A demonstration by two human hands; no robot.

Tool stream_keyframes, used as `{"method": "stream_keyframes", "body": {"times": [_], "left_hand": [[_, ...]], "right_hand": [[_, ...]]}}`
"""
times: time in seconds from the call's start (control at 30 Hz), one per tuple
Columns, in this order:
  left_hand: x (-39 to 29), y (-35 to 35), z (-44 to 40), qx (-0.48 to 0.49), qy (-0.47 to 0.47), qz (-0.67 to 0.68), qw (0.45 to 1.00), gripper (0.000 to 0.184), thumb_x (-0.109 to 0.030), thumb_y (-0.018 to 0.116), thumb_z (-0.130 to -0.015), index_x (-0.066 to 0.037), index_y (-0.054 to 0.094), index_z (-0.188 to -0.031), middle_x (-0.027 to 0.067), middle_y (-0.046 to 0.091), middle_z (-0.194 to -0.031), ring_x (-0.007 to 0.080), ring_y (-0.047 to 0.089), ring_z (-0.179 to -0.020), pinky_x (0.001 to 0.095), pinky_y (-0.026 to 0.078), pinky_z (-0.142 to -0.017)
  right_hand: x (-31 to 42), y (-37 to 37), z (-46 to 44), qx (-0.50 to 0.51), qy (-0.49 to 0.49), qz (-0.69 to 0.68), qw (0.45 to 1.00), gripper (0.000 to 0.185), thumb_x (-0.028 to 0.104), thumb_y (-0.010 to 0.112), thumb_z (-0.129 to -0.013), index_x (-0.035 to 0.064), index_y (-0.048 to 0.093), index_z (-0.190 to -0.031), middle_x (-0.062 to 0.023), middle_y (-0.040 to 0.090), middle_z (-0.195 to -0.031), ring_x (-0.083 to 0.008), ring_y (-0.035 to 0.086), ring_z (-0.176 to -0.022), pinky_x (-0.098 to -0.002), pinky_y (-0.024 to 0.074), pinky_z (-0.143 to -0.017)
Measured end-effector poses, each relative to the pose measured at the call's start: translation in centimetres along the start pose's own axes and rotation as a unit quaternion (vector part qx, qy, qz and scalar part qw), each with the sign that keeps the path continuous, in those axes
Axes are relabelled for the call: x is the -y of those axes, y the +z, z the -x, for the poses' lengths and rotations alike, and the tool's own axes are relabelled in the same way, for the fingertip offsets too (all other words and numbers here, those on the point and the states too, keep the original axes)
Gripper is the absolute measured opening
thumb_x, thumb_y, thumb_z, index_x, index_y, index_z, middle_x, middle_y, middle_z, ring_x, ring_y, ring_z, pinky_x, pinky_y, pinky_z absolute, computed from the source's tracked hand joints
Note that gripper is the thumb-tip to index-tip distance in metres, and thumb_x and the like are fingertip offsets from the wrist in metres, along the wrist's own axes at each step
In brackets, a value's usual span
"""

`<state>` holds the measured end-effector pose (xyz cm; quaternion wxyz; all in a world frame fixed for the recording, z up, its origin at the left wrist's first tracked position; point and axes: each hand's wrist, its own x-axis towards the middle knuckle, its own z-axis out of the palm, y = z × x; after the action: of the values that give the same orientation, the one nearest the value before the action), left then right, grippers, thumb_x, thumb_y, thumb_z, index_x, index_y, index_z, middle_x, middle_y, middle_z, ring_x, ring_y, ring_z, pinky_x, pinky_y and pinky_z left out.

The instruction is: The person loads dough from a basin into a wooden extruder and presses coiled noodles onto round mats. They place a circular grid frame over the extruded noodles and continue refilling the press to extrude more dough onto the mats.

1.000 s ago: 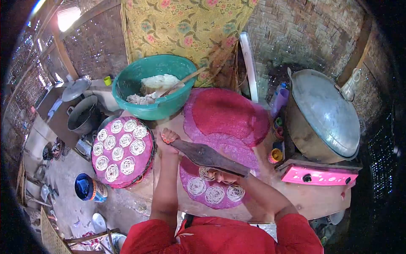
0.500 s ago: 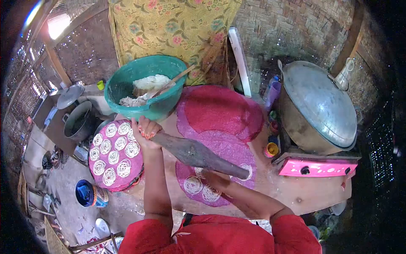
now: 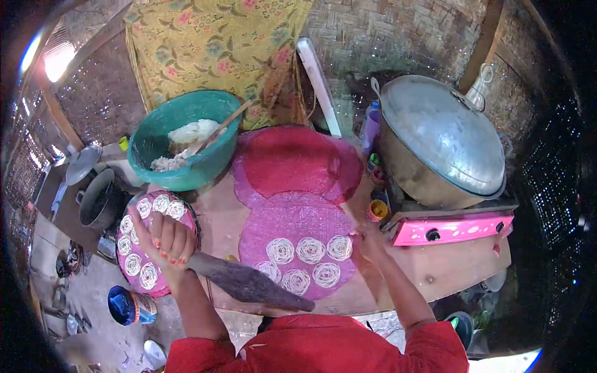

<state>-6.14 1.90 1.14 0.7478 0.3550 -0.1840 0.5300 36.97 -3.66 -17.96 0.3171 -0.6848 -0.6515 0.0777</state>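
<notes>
My left hand (image 3: 169, 241) is closed round one end of a dark wooden press (image 3: 245, 280), held aslant above the near edge of the table. Its far end points down and to the right. My right hand (image 3: 369, 241) is at the right edge of a pink sheet (image 3: 295, 217), fingertips pinched on that edge. Several white coiled noodle nests lie on the sheet, one of them (image 3: 311, 250) in the middle. To the left, a round pink-covered tray (image 3: 163, 227) carries more nests, partly hidden behind my left hand.
Behind stands a green basin (image 3: 205, 163) with white dough and a wooden stick (image 3: 224, 126). Red and pink sheets (image 3: 292, 165) lie at the back. A large lidded pot (image 3: 429, 155) sits on a pink stove (image 3: 454, 229) at right. A blue bucket (image 3: 132, 306) stands lower left.
My left hand has brought the press down and left, towards me. The right hand has left the press's underside and moved right to the sheet's edge. The view has shifted slightly.
</notes>
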Motion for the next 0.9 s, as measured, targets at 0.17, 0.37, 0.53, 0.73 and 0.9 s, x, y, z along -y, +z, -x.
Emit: {"method": "stream_keyframes", "body": {"times": [0.17,0.37,0.53,0.73,0.9], "left_hand": [[-0.6,1.6,0.6,-0.009,0.011,-0.036,0.999,0.073,-0.064,0.014,-0.091,-0.006,0.040,-0.055,0.0055,0.038,-0.039,0.0148,0.035,-0.027,0.0302,0.033,-0.029],[-0.8,2.4,1.2,-0.014,0.010,-0.062,0.998,0.072,-0.064,0.014,-0.090,-0.007,0.040,-0.055,0.0053,0.037,-0.038,0.0139,0.033,-0.026,0.0296,0.032,-0.028],[-0.4,2.5,1.5,-0.012,0.011,-0.071,0.997,0.071,-0.064,0.014,-0.090,-0.007,0.039,-0.055,0.0051,0.037,-0.039,0.0137,0.033,-0.026,0.0298,0.033,-0.028],[-0.5,2.4,1.7,-0.004,0.006,-0.072,0.997,0.072,-0.063,0.014,-0.091,-0.007,0.040,-0.056,0.0052,0.037,-0.039,0.0143,0.033,-0.027,0.0301,0.033,-0.028],[0.0,2.6,1.7,-0.013,0.014,-0.065,0.998,0.074,-0.064,0.014,-0.091,-0.005,0.042,-0.056,0.0050,0.036,-0.039,0.0148,0.033,-0.027,0.0301,0.032,-0.028]], "right_hand": [[0.2,0.5,1.4,-0.003,-0.106,-0.077,0.991,0.016,0.004,0.064,-0.062,0.0097,0.067,-0.077,-0.0136,0.060,-0.093,-0.0306,0.055,-0.093,-0.0398,0.0426,-0.082],[4.3,-1.3,2.6,0.049,-0.097,0.080,0.991,0.025,0.002,0.062,-0.060,0.0136,0.067,-0.082,-0.0127,0.054,-0.109,-0.0319,0.048,-0.103,-0.0412,0.0376,-0.089],[3.9,-0.6,2.7,0.051,-0.102,0.120,0.986,0.025,0.004,0.062,-0.062,0.0152,0.068,-0.083,-0.0125,0.053,-0.106,-0.0326,0.048,-0.101,-0.0423,0.0385,-0.087],[3.0,0.1,2.8,0.033,-0.104,0.100,0.989,0.027,0.005,0.063,-0.057,0.0168,0.066,-0.081,-0.0114,0.054,-0.106,-0.0304,0.049,-0.102,-0.0415,0.0357,-0.088],[3.8,-0.1,2.9,0.039,-0.068,0.110,0.991,0.029,0.004,0.066,-0.053,0.0168,0.065,-0.079,-0.0056,0.054,-0.106,-0.0281,0.047,-0.105,-0.0429,0.0328,-0.089]]}}
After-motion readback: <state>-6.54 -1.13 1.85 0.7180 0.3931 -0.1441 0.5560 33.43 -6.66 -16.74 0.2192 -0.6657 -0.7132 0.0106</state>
